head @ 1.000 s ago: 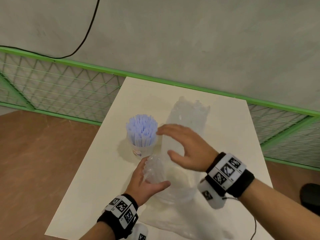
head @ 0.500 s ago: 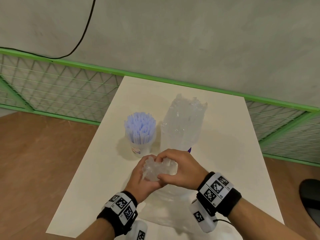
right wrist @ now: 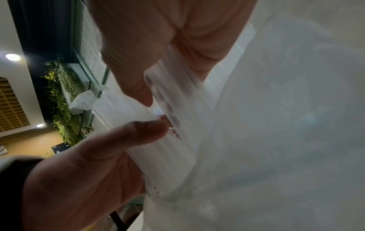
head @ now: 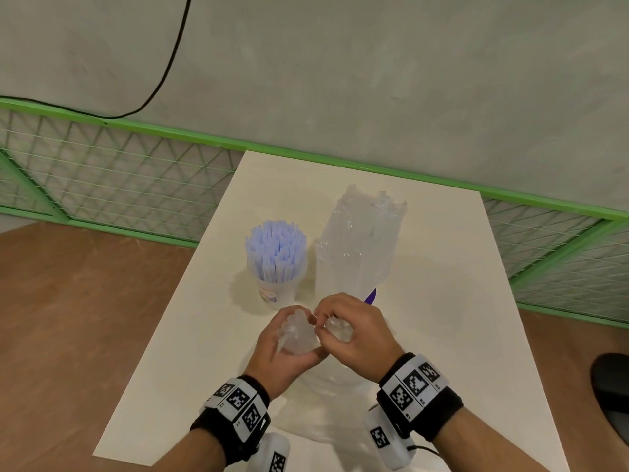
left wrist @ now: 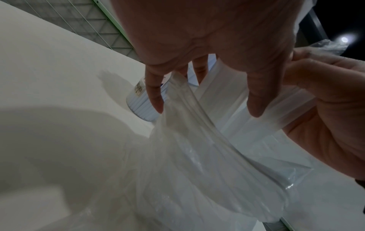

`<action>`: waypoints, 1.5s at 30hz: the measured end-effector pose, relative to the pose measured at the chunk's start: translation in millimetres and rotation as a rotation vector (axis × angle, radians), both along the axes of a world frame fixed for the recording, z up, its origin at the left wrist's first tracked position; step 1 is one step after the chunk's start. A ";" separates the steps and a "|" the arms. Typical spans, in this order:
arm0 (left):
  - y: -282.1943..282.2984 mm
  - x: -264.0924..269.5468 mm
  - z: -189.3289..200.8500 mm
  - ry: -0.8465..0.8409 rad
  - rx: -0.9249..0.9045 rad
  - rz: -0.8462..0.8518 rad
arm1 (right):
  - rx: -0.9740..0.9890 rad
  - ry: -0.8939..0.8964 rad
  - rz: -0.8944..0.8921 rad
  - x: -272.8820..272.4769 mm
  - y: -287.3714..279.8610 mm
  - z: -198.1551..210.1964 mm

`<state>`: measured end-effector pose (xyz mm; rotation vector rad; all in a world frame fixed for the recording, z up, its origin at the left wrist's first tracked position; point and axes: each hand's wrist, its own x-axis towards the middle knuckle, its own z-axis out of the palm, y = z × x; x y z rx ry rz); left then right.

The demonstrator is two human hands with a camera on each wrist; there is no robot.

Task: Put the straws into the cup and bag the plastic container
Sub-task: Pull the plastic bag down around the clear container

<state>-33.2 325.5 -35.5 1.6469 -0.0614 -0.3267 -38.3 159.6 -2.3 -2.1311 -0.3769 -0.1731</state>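
A clear cup [head: 277,294] full of pale blue straws [head: 275,248] stands on the white table [head: 459,301], left of a tall clear plastic wrapper [head: 360,240]. In front of them a translucent plastic bag [head: 326,379] sits bunched under my hands; what it holds is hidden. My left hand [head: 289,342] grips one bag handle [left wrist: 177,96]. My right hand [head: 347,327] pinches the other handle [right wrist: 173,100], and the two handles cross between the hands. In the right wrist view, thumb and forefinger close on the white strip.
A green mesh fence [head: 112,185] runs behind the table along a grey wall. Brown floor lies to the left. A dark object [head: 612,383] sits at the right edge. A purple piece [head: 371,296] shows at the wrapper's base.
My right hand came down from beside the wrapper to the bag top and took hold of the second handle. Both hands now meet over the bag.
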 end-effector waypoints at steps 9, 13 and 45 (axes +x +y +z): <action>2.9 5.1 -5.8 0.002 -0.008 0.018 | 0.116 0.106 -0.010 -9.9 -1.5 14.4; -0.1 7.1 -3.2 -0.013 -0.049 -0.023 | 0.110 0.129 -0.001 -11.9 -1.9 15.2; -3.4 13.9 2.0 -0.069 0.085 0.008 | 0.128 0.018 -0.328 -2.9 -28.3 -6.3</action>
